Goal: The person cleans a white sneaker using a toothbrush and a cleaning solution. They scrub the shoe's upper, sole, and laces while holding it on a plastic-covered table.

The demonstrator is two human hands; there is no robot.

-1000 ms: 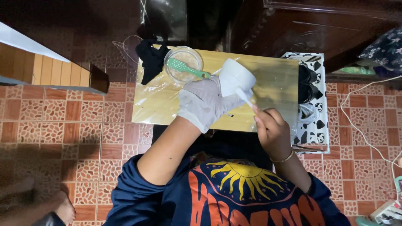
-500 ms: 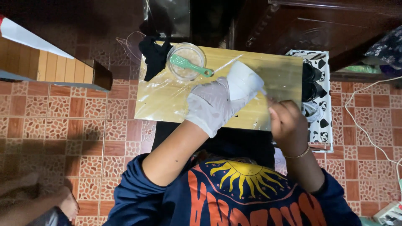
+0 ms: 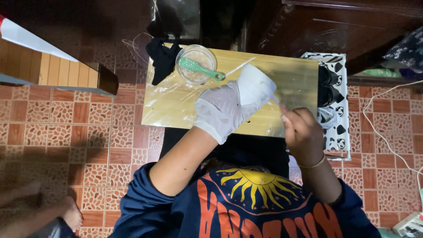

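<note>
You sit on the tiled floor (image 3: 88, 145) before a low yellow board (image 3: 176, 103) wrapped in clear plastic, with a black cloth (image 3: 162, 59) at its far left corner and a glass bowl (image 3: 196, 64) beside that, a green brush (image 3: 198, 68) lying across its rim. Your gloved left hand (image 3: 222, 110) is clamped around a white cup (image 3: 254, 86), tilted over the middle of the board. Your bare right hand (image 3: 302, 132) is curled shut just right of the cup, fingers pinched together, though you cannot tell what they grip.

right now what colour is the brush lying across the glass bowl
Green, seen in the head view: the brush rests across the bowl.
</note>
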